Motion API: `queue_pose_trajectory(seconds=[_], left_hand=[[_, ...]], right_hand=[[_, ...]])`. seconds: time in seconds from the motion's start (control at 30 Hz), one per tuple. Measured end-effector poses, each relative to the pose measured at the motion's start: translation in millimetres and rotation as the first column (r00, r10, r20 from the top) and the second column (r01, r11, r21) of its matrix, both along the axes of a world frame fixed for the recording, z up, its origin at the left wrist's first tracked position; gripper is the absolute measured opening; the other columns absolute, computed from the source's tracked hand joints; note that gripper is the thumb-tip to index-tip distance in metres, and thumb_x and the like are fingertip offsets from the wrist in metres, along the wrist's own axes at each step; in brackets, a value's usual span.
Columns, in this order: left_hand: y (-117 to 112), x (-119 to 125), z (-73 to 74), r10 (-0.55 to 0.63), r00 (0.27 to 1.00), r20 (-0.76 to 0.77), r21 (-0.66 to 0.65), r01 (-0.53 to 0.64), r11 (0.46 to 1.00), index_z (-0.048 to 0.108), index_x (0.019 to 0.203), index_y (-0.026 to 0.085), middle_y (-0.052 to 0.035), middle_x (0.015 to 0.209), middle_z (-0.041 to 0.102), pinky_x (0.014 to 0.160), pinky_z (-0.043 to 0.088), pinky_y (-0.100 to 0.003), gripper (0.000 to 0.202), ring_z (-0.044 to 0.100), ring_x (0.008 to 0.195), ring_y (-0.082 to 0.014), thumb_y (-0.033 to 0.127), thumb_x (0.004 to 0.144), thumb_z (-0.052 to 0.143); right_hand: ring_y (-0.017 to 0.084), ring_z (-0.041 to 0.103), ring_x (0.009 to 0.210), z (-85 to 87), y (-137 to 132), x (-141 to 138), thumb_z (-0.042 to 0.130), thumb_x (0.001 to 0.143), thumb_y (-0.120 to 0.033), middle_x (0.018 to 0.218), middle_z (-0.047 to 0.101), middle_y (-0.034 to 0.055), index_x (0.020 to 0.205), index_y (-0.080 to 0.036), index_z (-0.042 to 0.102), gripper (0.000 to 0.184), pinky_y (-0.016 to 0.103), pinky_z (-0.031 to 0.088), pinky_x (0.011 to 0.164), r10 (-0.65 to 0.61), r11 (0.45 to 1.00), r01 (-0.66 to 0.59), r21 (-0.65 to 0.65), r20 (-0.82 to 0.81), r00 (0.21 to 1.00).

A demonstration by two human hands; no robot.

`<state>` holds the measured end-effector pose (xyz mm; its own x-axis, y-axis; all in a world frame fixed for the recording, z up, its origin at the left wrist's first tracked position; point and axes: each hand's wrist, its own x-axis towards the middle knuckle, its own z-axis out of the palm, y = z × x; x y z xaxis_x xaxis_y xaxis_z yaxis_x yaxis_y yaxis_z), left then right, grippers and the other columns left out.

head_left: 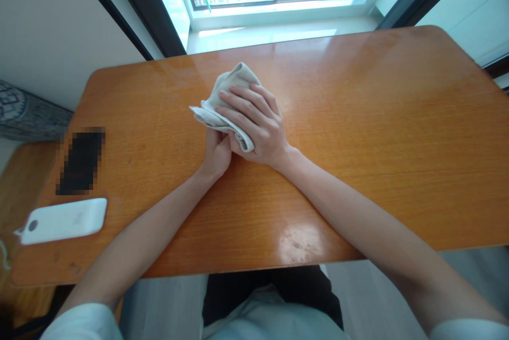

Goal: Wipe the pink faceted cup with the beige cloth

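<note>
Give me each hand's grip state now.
Left hand: cannot be told, its fingers are hidden under the crumpled beige fabric cloth.
Right hand: closed, holding that cloth from above.

The right hand [254, 125] lies over a folded beige cloth [226, 90], the left hand [217, 154] pressed beneath it, on an orange wooden bench [358, 117], with a pixelated dark slab [81, 162] and a white rounded device [63, 220] to the left.
</note>
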<state>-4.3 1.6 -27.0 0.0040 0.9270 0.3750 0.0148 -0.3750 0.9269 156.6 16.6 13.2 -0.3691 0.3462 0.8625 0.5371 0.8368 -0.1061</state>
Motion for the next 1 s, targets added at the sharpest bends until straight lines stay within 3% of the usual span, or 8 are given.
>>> queue_pose_trajectory(seconds=[0.1,0.2,0.4,0.5,0.57,0.77,0.87,1.0], left_hand=[[0,-1,2.7,-0.003,1.000,-0.015,0.081,0.004,0.997,0.065,0.135,0.025,-0.0078,0.128,0.079,0.118,0.060,-0.046,0.048,0.075,0.127,-0.0283,0.060,0.102,0.069],[1,-1,2.7,0.019,0.999,-0.036,0.099,-0.015,0.995,0.068,0.131,0.029,-0.0058,0.121,0.080,0.115,0.061,-0.048,0.043,0.077,0.117,-0.0272,0.061,0.102,0.069],[-2,5,19.6,0.019,0.999,-0.041,0.113,-0.015,0.993,0.063,0.139,0.037,-0.0013,0.142,0.073,0.129,0.052,-0.051,0.047,0.065,0.144,-0.0284,0.061,0.100,0.074],[-3,8,27.4,0.004,0.999,-0.047,0.111,0.001,0.994,0.064,0.136,0.039,0.0008,0.134,0.075,0.125,0.055,-0.052,0.044,0.067,0.138,-0.0279,0.061,0.099,0.077],[-3,8,29.2,0.007,0.999,-0.044,0.114,-0.002,0.993,0.063,0.137,0.039,0.0013,0.141,0.072,0.124,0.055,-0.052,0.047,0.067,0.136,-0.0271,0.060,0.099,0.078],[-5,6,33.0,0.019,0.992,-0.126,0.155,0.001,0.988,0.057,0.150,0.033,-0.0068,0.157,0.063,0.135,0.043,-0.051,0.058,0.058,0.152,-0.0308,0.061,0.102,0.072],[-6,6,35.1,0.015,0.988,-0.155,0.157,0.009,0.988,0.055,0.152,0.031,-0.0085,0.158,0.061,0.134,0.043,-0.051,0.064,0.057,0.153,-0.0333,0.066,0.101,0.071],[-7,5,35.3,0.023,0.988,-0.155,0.132,-0.002,0.991,0.054,0.153,0.031,-0.0088,0.158,0.060,0.133,0.044,-0.050,0.065,0.059,0.150,-0.0326,0.065,0.101,0.072]], right_hand=[[0.030,0.062,0.153,-3.1,5,1,0.054,0.110,-0.039,0.158,0.071,0.0032,0.148,-0.031,0.069,0.041,0.062,0.045,0.133,0.031,0.997,-0.033,-0.076,-0.037,0.999],[0.033,0.061,0.155,-4.5,9,2,0.054,0.110,-0.044,0.157,0.071,0.0033,0.148,-0.035,0.069,0.042,0.066,0.041,0.135,0.043,0.984,-0.052,-0.168,-0.062,0.997],[0.034,0.057,0.158,-1.5,11,8,0.048,0.112,-0.049,0.160,0.068,0.0061,0.150,-0.033,0.068,0.045,0.066,0.041,0.135,0.016,0.963,-0.049,-0.265,-0.124,0.992],[0.032,0.058,0.157,0.0,12,9,0.043,0.114,-0.048,0.160,0.068,0.0059,0.150,-0.033,0.067,0.046,0.063,0.043,0.134,-0.015,0.958,-0.031,-0.286,-0.160,0.987],[0.029,0.060,0.155,0.7,12,10,0.039,0.115,-0.047,0.159,0.068,0.0061,0.149,-0.032,0.067,0.046,0.059,0.046,0.134,-0.043,0.954,-0.014,-0.301,-0.182,0.982],[0.025,0.067,0.147,-2.8,17,7,0.035,0.117,-0.051,0.152,0.073,0.0064,0.145,-0.031,0.068,0.048,0.052,0.052,0.129,-0.075,0.938,-0.043,-0.343,-0.323,0.943],[0.025,0.075,0.132,-9.1,24,8,0.035,0.116,-0.059,0.134,0.081,0.0072,0.132,-0.026,0.074,0.053,0.046,0.059,0.119,-0.156,0.888,-0.068,-0.454,-0.438,0.885],[0.020,0.077,0.089,-18.7,37,15,0.042,0.111,-0.071,0.085,0.078,-0.0004,0.099,-0.023,0.077,0.061,0.037,0.065,0.094,-0.318,0.733,-0.144,-0.665,-0.523,0.791]])
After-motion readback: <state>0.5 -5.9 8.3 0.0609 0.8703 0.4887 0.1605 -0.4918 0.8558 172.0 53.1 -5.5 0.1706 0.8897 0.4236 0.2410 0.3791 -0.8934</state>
